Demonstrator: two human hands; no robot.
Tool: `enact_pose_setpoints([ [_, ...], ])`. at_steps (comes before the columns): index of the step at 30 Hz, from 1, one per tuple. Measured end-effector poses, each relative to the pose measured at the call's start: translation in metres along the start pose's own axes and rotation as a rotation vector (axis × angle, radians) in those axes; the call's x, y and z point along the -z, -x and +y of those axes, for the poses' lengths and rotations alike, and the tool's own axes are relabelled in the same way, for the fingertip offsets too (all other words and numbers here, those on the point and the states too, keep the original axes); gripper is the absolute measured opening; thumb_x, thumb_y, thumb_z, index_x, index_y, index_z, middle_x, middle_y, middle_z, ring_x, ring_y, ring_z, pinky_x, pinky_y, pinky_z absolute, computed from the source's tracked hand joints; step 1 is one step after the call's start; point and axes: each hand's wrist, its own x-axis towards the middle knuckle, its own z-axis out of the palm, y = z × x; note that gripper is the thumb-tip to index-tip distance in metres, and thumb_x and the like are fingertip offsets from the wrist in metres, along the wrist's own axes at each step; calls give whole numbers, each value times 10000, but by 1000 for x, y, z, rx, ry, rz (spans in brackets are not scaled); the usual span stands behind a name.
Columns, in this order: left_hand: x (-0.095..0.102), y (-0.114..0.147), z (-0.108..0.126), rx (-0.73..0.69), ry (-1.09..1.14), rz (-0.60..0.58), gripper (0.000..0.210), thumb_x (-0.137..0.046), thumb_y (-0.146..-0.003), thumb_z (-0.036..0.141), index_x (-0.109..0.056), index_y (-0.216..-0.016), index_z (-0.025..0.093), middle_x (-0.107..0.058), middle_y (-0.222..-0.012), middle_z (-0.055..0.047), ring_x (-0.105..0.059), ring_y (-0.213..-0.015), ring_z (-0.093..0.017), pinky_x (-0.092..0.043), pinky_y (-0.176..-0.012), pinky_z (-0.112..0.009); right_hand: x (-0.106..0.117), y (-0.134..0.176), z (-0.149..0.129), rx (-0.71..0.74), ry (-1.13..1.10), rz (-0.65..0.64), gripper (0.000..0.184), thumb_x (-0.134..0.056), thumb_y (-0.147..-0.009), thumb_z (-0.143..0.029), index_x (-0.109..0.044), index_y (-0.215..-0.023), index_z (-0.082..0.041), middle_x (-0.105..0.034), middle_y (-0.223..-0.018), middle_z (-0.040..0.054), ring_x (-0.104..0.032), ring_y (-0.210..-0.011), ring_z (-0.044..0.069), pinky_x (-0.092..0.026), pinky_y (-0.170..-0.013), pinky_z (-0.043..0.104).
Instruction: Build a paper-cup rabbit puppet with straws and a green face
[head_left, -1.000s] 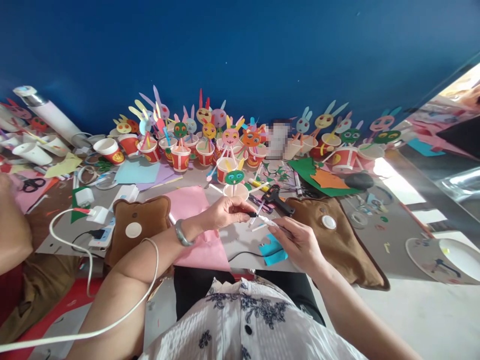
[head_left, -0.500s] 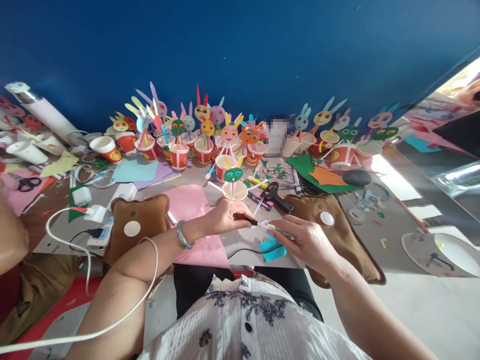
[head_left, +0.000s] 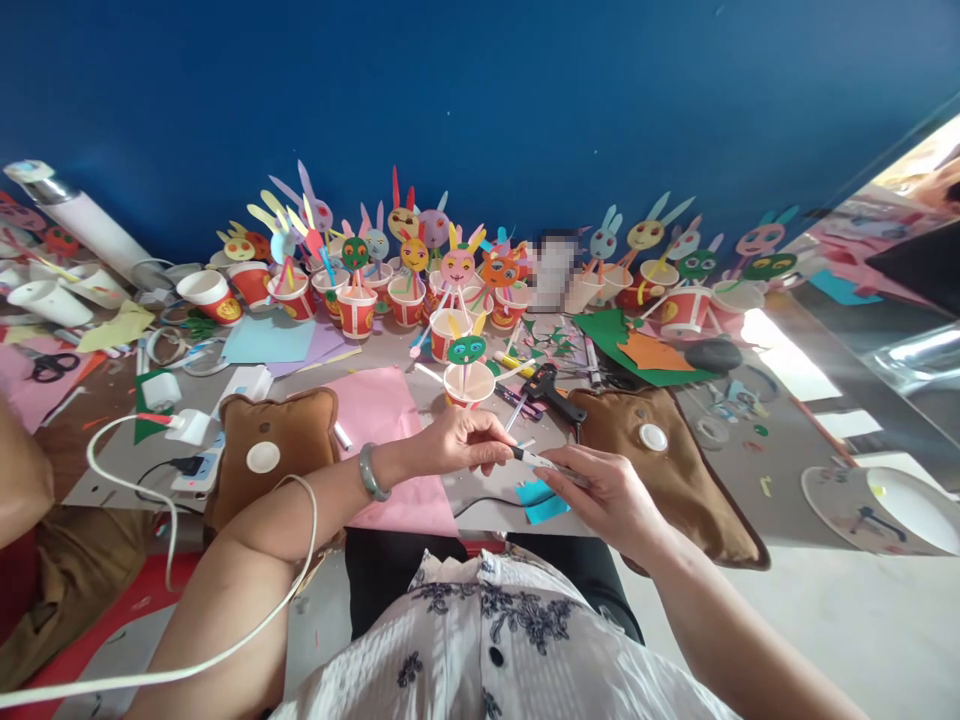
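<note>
A slim, straight white pen with a black end section (head_left: 533, 459) is just right of centre in the lower half of the frame, between two bare hands and above the table surface. Its black section points to the upper left, and its pale, smooth barrel slants down to the lower right. Small dark marks show on the white part, too fine to read; whether the black section is a cap or part of the body cannot be told. The rear of the barrel is partly covered by fingers.

The left hand (head_left: 466, 440), with a grey-green ring-shaped bangle (head_left: 373, 472) at its wrist, pinches the black section between thumb and fingertips. The right hand (head_left: 609, 488) grasps the white barrel, thumb below and fingers above.

Just above the left hand, near the frame's centre, stands a white-rimmed paper cup (head_left: 469, 385) bearing a green paper face with yellow ears (head_left: 466, 349). A black plastic glue gun (head_left: 553, 394) lies to its right, and a bright blue scrap of paper (head_left: 543, 503) lies below the pen.
</note>
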Motion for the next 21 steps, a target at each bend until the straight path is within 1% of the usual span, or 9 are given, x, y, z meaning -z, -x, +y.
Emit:
enact_pose_setpoints([
  [5,-3,4,0,7,-21,-37,443,-706,-859,531,-706,-974,103,-671,-705,-44,-618,-585,-97,-482,-537,-204,-3,3,0,-163,-145,-84,417,-564,-956,-533,-698,-792,-173,-563,-656,2,-473,-600,117,-390,-548,240],
  [10,-12,5,1,32,-159,-116,408,-659,-904,493,-719,-937,91,-676,-668,-54,-599,-568,-99,-456,-554,-212,-24,6,3,-336,-343,-229,552,-528,-923,-650,-699,-740,-158,-507,-607,-16,-418,-588,112,-357,-535,237],
  [13,-16,4,6,51,-216,-158,413,-625,-926,488,-721,-946,87,-686,-682,-58,-610,-593,-108,-453,-570,-215,-27,5,1,-305,-331,-224,552,-511,-934,-643,-729,-805,-153,-569,-669,2,-463,-636,123,-379,-570,238],
  [16,-14,4,21,19,-341,-175,478,-618,-930,501,-666,-1194,105,-746,-864,-84,-684,-754,-153,-503,-685,-246,-10,-3,4,-195,-183,-301,495,-519,-946,-594,-730,-825,-163,-590,-660,5,-476,-618,124,-373,-562,237],
  [17,-12,5,29,-19,-435,-138,542,-615,-934,499,-599,-1314,112,-755,-921,-90,-696,-819,-169,-510,-740,-262,-1,-8,8,-162,-110,-334,473,-527,-945,-578,-726,-816,-169,-595,-644,5,-484,-606,127,-373,-560,241],
  [18,-11,5,37,-55,-550,-64,577,-587,-954,490,-536,-1388,114,-755,-972,-101,-700,-871,-182,-509,-789,-280,10,-14,15,-152,-37,-326,453,-524,-948,-563,-724,-822,-177,-618,-656,10,-508,-609,134,-384,-576,248],
  [19,-9,6,46,-88,-674,28,551,-560,-968,484,-541,-1378,115,-749,-1004,-110,-694,-873,-185,-503,-796,-290,20,-21,23,-167,38,-255,437,-515,-951,-553,-727,-863,-181,-654,-692,23,-540,-626,148,-395,-592,258],
  [20,-8,7,54,-100,-783,56,490,-547,-974,481,-590,-1308,125,-745,-986,-104,-686,-844,-180,-494,-776,-286,30,-29,34,-198,129,-132,434,-498,-956,-544,-726,-901,-179,-682,-733,42,-559,-636,162,-398,-599,271],
  [21,-7,8,62,-94,-870,33,400,-540,-980,464,-650,-1188,141,-741,-936,-85,-675,-801,-168,-480,-743,-273,40,-37,47,-232,228,-36,428,-477,-968,-524,-726,-930,-178,-704,-778,66,-578,-659,178,-403,-618,287],
])
